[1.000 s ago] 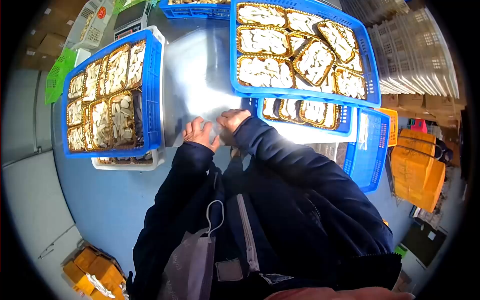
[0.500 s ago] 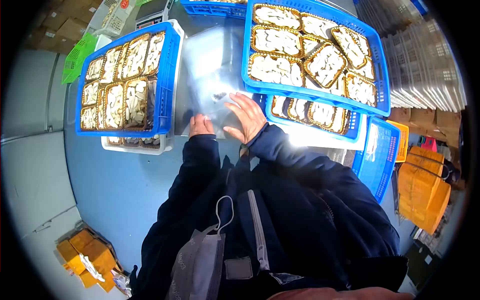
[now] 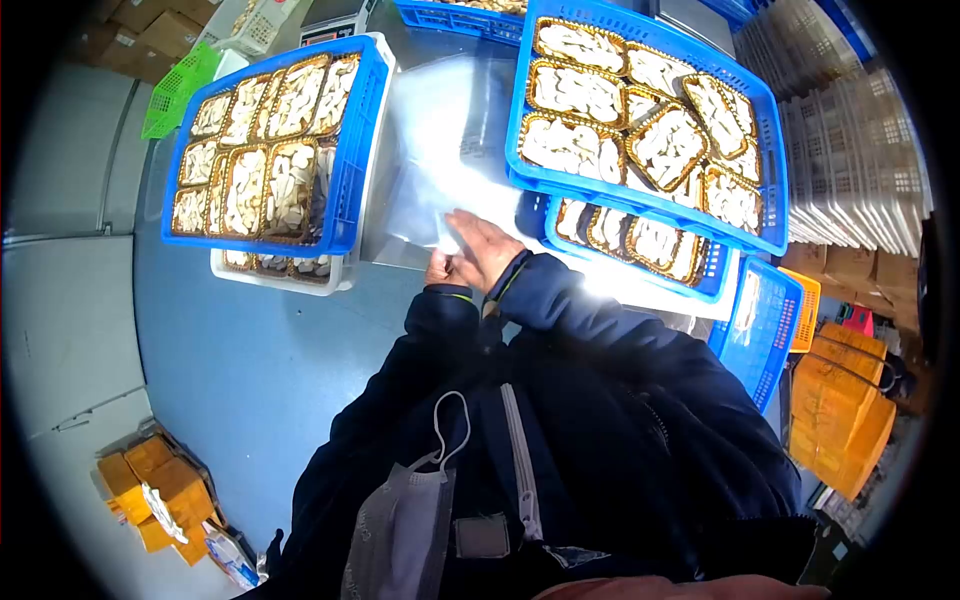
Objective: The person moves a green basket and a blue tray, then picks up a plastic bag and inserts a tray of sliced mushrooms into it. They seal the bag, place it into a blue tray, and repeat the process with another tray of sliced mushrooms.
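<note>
A stack of clear plastic sheets or bags [image 3: 425, 120] lies on the metal table in front of me, glare washing over its middle. At its near edge my left hand [image 3: 442, 272] is closed, fingers curled on a corner of the plastic. My right hand [image 3: 485, 250] lies just beside and partly over the left, its fingers stretched out on the plastic. On the left stands a blue crate [image 3: 345, 200] filled with small trays of pale sliced pieces, perhaps mushrooms. A second blue crate [image 3: 640, 195] of such trays sits to the right.
Under the left crate is a white crate [image 3: 345, 275]; another blue crate [image 3: 560, 235] with trays sits under the right one. A blue basket [image 3: 760, 330] leans at the right. Stacked clear trays [image 3: 850, 150] stand beyond it. A scale [image 3: 335, 22] is at the back.
My right hand has drawn in toward the left, its fingers less spread. The left hand has shifted right and curled at the plastic's near edge. The view has turned slightly.
</note>
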A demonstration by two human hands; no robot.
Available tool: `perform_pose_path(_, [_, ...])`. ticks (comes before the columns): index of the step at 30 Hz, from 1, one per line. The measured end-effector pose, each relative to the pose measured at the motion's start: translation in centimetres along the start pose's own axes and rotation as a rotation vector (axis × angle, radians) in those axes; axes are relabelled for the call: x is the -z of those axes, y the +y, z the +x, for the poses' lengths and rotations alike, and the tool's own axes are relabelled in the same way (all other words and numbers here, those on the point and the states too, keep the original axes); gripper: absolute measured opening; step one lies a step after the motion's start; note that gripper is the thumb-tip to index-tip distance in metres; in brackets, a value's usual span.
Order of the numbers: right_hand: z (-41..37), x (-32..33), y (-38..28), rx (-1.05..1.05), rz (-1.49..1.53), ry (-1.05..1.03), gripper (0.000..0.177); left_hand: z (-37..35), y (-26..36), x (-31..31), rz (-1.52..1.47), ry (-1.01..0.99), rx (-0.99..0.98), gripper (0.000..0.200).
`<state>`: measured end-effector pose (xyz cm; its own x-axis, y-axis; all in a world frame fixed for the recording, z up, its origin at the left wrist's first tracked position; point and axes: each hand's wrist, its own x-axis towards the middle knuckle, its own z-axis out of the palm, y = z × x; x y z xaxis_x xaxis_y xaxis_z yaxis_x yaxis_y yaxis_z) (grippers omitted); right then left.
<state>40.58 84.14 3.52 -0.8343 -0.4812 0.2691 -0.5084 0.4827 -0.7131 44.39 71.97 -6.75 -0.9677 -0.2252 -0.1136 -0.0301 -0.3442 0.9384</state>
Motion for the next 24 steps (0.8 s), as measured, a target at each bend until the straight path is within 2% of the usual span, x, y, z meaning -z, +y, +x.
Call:
perform_pose_path(1, [-0.1,0.4,-0.3,0.034,0.036,-0.015,0.056,0.2,1.5,0.3,-0.508,0.076,0.418,0.025])
perform_pose_path(3, [-0.3,0.5,-0.6,-0.007,-0.004,-0.01,0.054,-0.3,0.1,1.2,-0.164,-0.055,0.146,0.026])
perform_pose_path(6, [-0.4,0.7,0.0,-0.101,-0.029,-0.055,0.053,-0.2,0.0,1.4,0.034,-0.023,0.237,0.02])
perform_pose_path(9, [-0.5,1.3,-0.3,-0.088,-0.011,-0.123,0.049,0.0,0.4,0.7,-0.019,-0.067,0.065,0.013])
perform_pose_path(10, [-0.6,1.3,-0.1,-0.066,0.017,-0.113,0.048,-0.5,0.8,0.8,0.068,-0.048,0.134,0.01])
perform_pose_path(13, [-1.1,0.5,1.1,0.0,0.099,-0.082,0.044,-0.1,1.8,0.5,-0.016,-0.057,0.23,0.01])
perform_pose_path(14, [-1.3,0.4,1.3,-0.016,0.0,-0.078,0.041,-0.3,2.6,0.3,-0.184,-0.046,0.3,0.01])
perform_pose_path(17, [-1.6,0.4,1.7,0.024,-0.15,0.01,0.036,-1.1,3.2,-0.5,-0.202,0.066,0.317,0.019])
perform_pose_path(20, [-1.0,0.8,1.9,-0.12,-0.205,-0.103,0.033,-1.5,3.0,-0.4,-0.108,-0.047,0.455,0.024])
perform_pose_path(21, [-0.7,1.2,2.1,-0.045,-0.251,-0.094,0.032,-1.8,2.8,-0.3,-0.056,-0.106,0.514,0.025])
perform_pose_path(23, [-0.2,2.7,1.3,0.072,-0.279,-0.117,0.032,-2.6,3.4,-0.5,-0.051,-0.061,0.682,0.038])
perform_pose_path(24, [-0.2,2.6,1.5,0.107,-0.312,-0.078,0.027,-2.5,4.2,0.0,0.043,0.023,0.746,0.044])
